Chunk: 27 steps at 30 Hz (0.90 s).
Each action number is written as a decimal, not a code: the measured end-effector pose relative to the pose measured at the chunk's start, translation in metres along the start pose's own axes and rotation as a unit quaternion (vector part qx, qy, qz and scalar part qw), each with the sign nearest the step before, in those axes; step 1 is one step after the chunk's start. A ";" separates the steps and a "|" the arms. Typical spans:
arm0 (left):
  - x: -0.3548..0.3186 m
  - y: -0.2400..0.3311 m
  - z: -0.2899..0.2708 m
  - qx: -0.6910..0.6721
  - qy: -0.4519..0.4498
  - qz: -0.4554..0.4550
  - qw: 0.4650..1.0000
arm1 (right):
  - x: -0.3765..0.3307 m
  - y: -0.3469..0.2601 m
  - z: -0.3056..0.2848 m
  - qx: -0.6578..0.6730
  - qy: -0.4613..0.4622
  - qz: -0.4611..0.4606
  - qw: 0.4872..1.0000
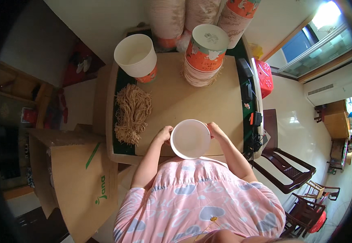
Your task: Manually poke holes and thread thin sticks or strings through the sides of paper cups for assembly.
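Box point(78, 178): big brown cardboard carton, green printed mark, on the floor left of the counter.
Cup stack point(204, 56): orange-and-white printed paper cups, inverted, at the counter's far middle.
Rear stacks point(202, 14): taller printed cup columns behind.

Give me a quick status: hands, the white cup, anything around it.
Left hand and right hand grip the white paper cup, open end up. Bundle of tan strings to its left. Cup stacks beyond on table.

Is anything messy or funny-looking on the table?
Mostly tidy. The bundle of tan strings hangs partly over the table's left edge, and the tall cup stacks at the back lean. Both hands, left hand and right hand, hold the white cup upright.
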<state>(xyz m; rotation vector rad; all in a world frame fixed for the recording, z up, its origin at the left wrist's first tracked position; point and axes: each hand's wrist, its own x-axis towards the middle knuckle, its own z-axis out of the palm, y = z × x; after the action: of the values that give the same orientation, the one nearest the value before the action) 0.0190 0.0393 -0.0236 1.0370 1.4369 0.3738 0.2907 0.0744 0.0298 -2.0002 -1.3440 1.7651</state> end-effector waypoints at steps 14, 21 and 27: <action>-0.107 0.247 -0.049 -0.021 0.082 0.396 0.914 | -0.132 -0.151 -0.098 0.138 0.088 -0.445 0.881; -0.065 0.388 -0.105 0.065 0.120 0.609 0.781 | -0.112 -0.268 -0.165 0.035 0.268 -0.658 0.703; 0.019 0.408 -0.119 0.030 0.133 0.614 0.777 | -0.041 -0.291 -0.184 0.040 0.275 -0.690 0.669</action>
<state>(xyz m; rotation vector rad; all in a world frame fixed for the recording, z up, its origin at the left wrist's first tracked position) 0.0606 0.3172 0.2961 1.9548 0.7900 1.4631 0.3045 0.2944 0.2970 -0.6833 -1.6537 0.4056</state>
